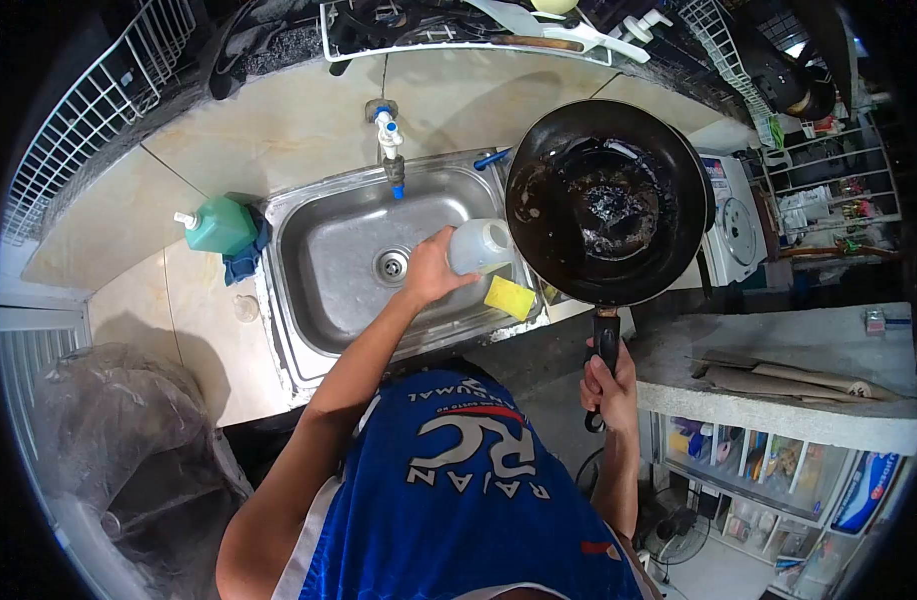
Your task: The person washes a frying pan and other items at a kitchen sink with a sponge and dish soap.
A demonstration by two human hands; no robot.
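Observation:
My left hand (434, 268) is closed around a translucent white plastic bottle (469, 248), tilted over the right side of the sink. Just below the bottle, a yellow sponge (510, 298) rests on the sink's right rim. Wrapped round the black handle, my right hand (611, 385) holds up a dark frying pan (611, 205) to the right of the sink. Wet, shiny patches and stains mark the pan's inner surface. The steel sink (329, 235) has its drain uncovered, and the tap (389, 140) above it shows no running water.
A green jug (221, 227) with a white cap stands left of the sink on a dark blue cloth. A wire dish rack (89, 130) is at upper left, and a utensil shelf (459, 42) runs along the back. Right of the pan are a white appliance (737, 235) and a ledge (799, 345).

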